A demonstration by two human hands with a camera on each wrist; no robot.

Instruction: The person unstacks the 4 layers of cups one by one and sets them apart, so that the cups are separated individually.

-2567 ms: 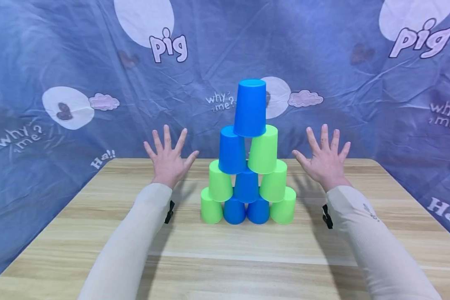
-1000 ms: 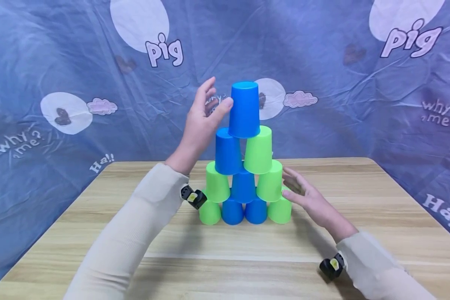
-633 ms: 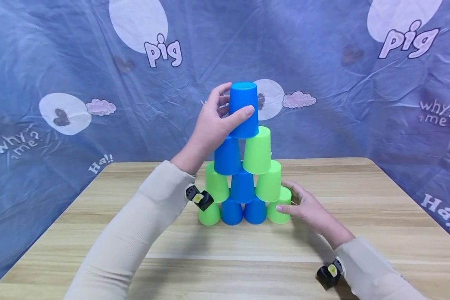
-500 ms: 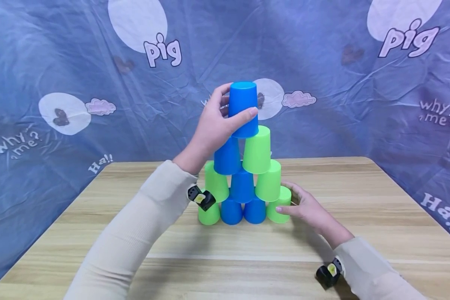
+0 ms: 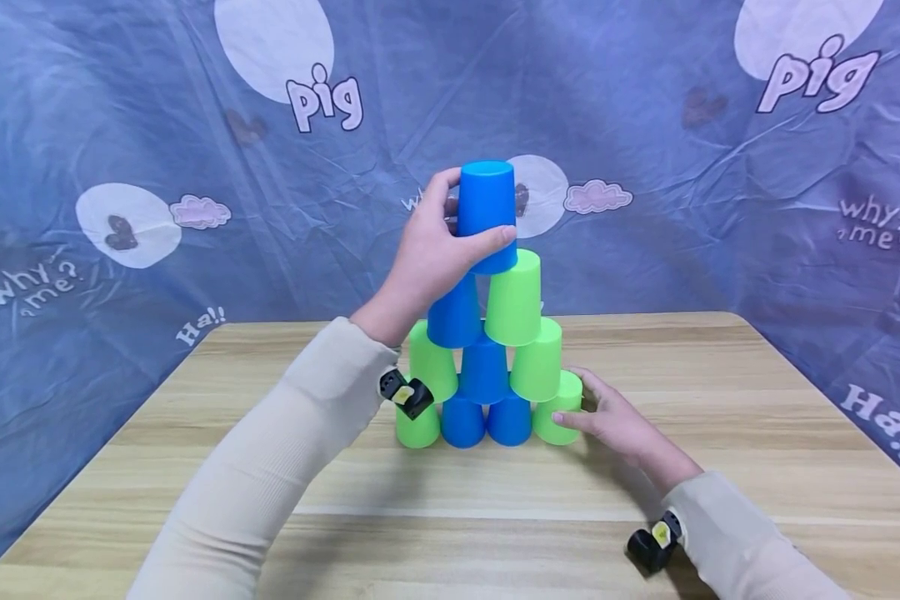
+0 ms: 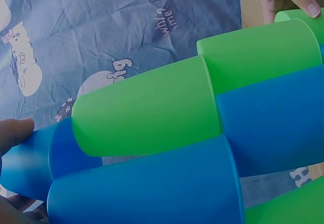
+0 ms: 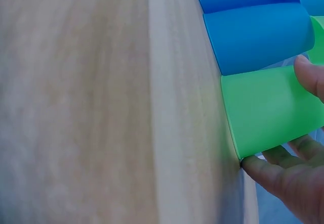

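Observation:
Upside-down blue and green cups form a pyramid in the head view. My left hand [image 5: 435,246] grips the single blue cup [image 5: 487,200] at its peak, thumb across the front and fingers behind. That cup rests on a blue cup [image 5: 453,312] and a green cup [image 5: 513,300]. My right hand [image 5: 618,421] holds the green cup [image 5: 557,421] at the right end of the bottom row, its thumb on the near side. In the right wrist view, fingers [image 7: 266,173] and thumb lie on opposite sides of this green cup [image 7: 271,110].
Wider rows fill the pyramid's lower part, with blue cups [image 5: 462,422] in the bottom middle and a green cup [image 5: 417,427] at the left end. They stand on a wooden table [image 5: 450,542]. A printed blue cloth [image 5: 645,100] hangs behind.
Both hands were spread flat beside the pyramid. The left has risen to take hold of the peak cup; the right has moved in onto the bottom right green cup. The cups keep their places.

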